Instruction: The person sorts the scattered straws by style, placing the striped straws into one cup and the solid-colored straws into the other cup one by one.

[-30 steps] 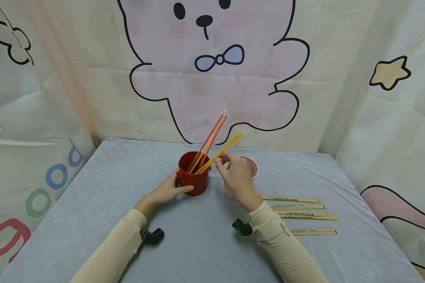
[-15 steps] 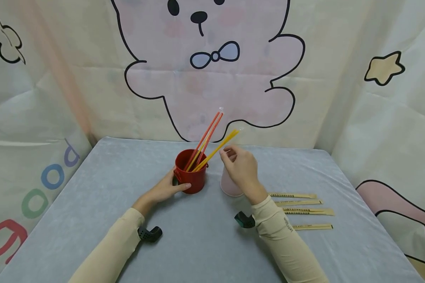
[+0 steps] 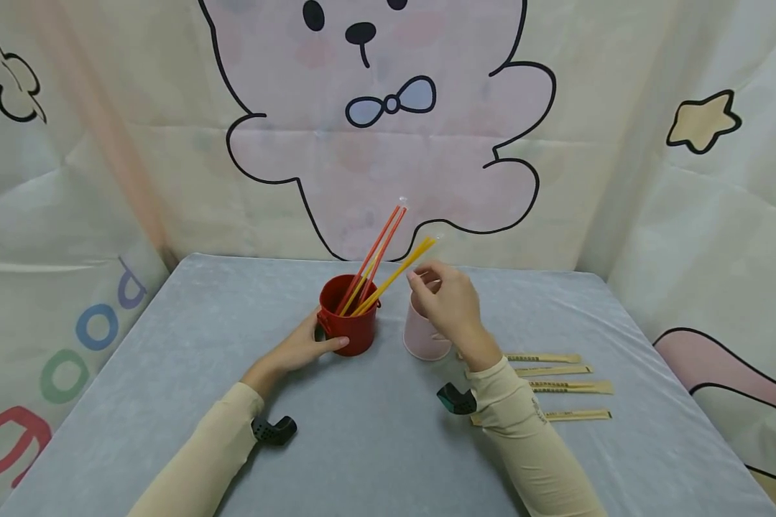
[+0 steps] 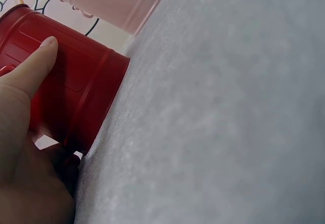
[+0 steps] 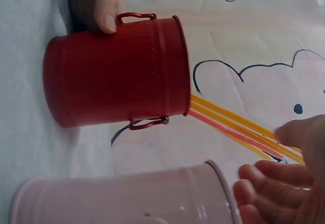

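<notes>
left hand [image 3: 300,345]: red bucket [image 3: 357,335] gripped, best held steady | right hand [image 3: 454,303]: fingers [image 5: 282,172] loosely curled, nothing held | yellow straws [image 3: 394,277] best pinched lightly

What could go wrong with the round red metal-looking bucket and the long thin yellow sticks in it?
The long thin yellow sticks lean out over the rim of the round red metal-looking bucket, so a nudge from the right hand, close beside them, might knock them out.

The left hand grips the bucket; if it slipped, the bucket could wobble.

The right hand is also very near the round pale pink metal-looking bucket, which neither hand grips, so that might get tipped.
</notes>
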The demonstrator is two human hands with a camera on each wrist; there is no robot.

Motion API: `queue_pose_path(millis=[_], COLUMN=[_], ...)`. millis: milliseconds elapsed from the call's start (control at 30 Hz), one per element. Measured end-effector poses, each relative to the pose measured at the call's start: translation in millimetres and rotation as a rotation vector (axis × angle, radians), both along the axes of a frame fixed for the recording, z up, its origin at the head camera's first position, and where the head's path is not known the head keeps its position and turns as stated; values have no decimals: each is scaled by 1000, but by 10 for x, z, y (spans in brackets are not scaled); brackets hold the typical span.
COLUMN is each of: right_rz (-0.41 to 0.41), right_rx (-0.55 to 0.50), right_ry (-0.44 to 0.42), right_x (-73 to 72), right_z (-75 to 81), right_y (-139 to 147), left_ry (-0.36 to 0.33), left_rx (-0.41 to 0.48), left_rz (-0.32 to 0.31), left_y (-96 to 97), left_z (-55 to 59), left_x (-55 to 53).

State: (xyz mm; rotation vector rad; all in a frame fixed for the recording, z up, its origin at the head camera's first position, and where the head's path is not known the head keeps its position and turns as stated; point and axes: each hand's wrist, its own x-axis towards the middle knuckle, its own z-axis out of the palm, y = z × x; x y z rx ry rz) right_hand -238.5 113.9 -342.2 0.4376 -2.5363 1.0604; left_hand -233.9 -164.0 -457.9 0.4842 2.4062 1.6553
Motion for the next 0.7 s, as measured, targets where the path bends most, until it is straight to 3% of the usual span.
queue_pose_path(millis=[233,433,700], right_rz=[-5,-33,4], right_rx=[53,47,20], right_ry=[-106,-98,-100], right_x=[2,1,-9], right_z=[43,99,106], right_y=[110,197,216], left_ry=[-3,2,-2], left_rx=[11,27,8], left_rz=[2,-7,-22], left_y=[13,44,-38], left_z=[-3,9,49], left_x=[-1,-15,26])
